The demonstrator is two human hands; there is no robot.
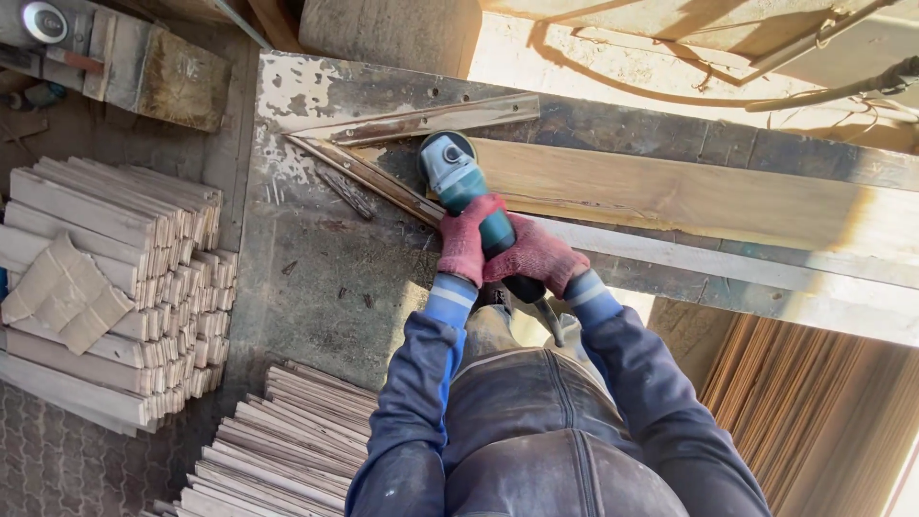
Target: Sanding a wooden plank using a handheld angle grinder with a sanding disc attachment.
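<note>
- Left hand [463,241] and right hand [532,257], gloved, clenched around angle grinder [466,188] for steady control.
- Disc end pressed on wooden plank [670,191] near worktop [316,268] far edge.

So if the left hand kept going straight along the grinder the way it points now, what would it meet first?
Probably the grinder's round head, directly ahead of the left hand on the teal grinder; beyond that, the metal strip on the workbench. Depth is uncertain.

Grinder [459,187] – teal plastic, metal head; gloves [531,254] knitted red cloth; plank [689,196] pale raw wood (bench [316,278] rough, stained).
</note>
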